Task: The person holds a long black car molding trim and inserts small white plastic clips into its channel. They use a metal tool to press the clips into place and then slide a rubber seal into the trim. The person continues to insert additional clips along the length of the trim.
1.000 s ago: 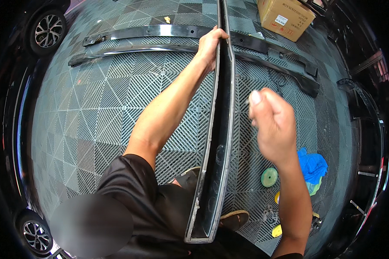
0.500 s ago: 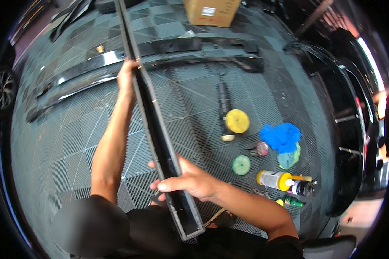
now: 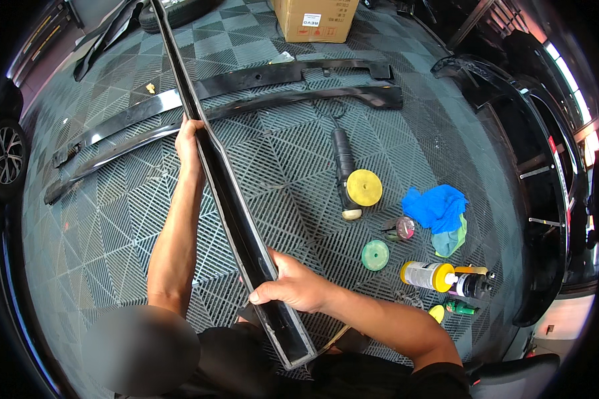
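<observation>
You have the long black trim channel point(image 3: 227, 189) slanting across the middle of the view from 11 o'clock to 6 o'clock, its hollow side up toward you and its squared near end close to your body. Your left hand point(image 3: 189, 143), toward 10 o'clock, grasps it from its left side, thumb at the rim; the other fingers are mostly hidden behind it. Your right hand point(image 3: 296, 282), at 6 o'clock, is wrapped around the nearer part, thumb laid across the hollow and the remaining fingers out of sight on the far side.

A second ago your right hand was raised clear of the piece; now it has closed on it. The channel is held at two spaced points, so I judge you can steady and angle it better than with your left alone. It also slants more in your view now.

Beyond it, two dark trim strips lie on the floor, from past 9 o'clock round to 1: the upper strip point(image 3: 246, 78) and the lower strip point(image 3: 266, 104). A black polisher point(image 3: 343, 156) sits toward 1:30, with a yellow disc pad point(image 3: 364, 188) against it near 3. A blue cloth point(image 3: 436, 206) is at 3, and at 4 are a green disc pad point(image 3: 375, 255) and a yellow-and-white bottle point(image 3: 427, 275). A cardboard box point(image 3: 316, 23) stands at 12, and a car wheel point(image 3: 6, 154) shows at 9.
</observation>
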The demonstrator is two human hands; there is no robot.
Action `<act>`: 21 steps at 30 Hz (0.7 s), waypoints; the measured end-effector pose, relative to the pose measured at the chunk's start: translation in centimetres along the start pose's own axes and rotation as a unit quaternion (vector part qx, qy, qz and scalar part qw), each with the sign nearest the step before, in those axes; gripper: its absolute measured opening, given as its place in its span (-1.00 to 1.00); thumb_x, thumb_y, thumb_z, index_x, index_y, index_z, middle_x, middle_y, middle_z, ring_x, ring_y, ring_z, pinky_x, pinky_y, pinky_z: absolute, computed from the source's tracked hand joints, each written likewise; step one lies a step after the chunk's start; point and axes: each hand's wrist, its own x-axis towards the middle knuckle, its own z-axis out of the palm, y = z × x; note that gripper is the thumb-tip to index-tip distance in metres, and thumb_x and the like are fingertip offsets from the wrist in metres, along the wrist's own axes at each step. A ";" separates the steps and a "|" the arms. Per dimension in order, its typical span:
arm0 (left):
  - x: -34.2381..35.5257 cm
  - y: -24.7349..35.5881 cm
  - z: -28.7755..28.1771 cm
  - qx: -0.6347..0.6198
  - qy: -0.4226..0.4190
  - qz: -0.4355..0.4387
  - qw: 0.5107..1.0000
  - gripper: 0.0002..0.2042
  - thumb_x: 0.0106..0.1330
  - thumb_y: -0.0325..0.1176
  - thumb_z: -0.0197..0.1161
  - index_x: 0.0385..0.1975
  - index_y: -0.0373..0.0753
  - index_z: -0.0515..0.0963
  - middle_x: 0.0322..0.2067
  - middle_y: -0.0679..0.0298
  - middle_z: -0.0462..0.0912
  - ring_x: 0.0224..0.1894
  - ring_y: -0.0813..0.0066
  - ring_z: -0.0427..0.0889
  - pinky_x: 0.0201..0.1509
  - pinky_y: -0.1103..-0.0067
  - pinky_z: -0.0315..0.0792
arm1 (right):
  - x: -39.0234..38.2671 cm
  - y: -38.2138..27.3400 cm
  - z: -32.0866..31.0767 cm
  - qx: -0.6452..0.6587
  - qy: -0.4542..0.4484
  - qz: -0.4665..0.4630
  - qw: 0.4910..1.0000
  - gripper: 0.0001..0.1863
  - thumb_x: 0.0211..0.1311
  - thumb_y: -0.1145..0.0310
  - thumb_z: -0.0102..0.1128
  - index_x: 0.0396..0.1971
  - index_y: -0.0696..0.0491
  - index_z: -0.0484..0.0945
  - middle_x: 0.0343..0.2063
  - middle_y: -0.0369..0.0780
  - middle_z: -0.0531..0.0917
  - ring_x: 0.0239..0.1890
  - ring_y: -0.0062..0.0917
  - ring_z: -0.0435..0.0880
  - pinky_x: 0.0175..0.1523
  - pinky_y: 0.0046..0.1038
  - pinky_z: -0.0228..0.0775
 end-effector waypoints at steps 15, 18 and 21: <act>-0.1 0.1 -1.1 -0.011 0.010 -0.003 1.000 -0.81 0.18 -0.34 0.11 -0.21 -0.12 0.53 -0.55 0.45 0.40 -0.56 0.63 0.40 -0.50 0.67 0.32 | -0.8 -0.2 0.6 0.076 -0.036 -0.007 0.996 -0.27 0.10 0.55 0.37 0.24 0.16 0.17 -0.11 -0.20 0.50 -0.13 -0.52 0.62 -0.03 -0.41 0.57; -0.6 0.1 -2.0 0.007 0.009 0.003 1.000 -0.86 0.19 -0.30 0.13 -0.28 -0.10 0.50 -0.57 0.43 0.39 -0.61 0.60 0.41 -0.56 0.62 0.35 | -0.4 -0.1 -0.5 0.013 -0.100 0.018 0.995 -0.22 0.08 0.54 0.38 0.28 0.18 0.14 -0.12 -0.20 0.51 -0.12 -0.50 0.62 -0.01 -0.39 0.58; -0.8 -0.1 -1.8 -0.010 0.007 -0.015 1.000 -0.85 0.16 -0.26 0.18 -0.34 -0.15 0.52 -0.59 0.39 0.43 -0.63 0.56 0.43 -0.57 0.61 0.37 | -0.5 -0.4 -0.2 0.028 -0.062 0.026 0.997 -0.26 0.05 0.54 0.41 0.23 0.21 0.22 -0.16 -0.24 0.53 -0.13 -0.54 0.61 0.00 -0.45 0.55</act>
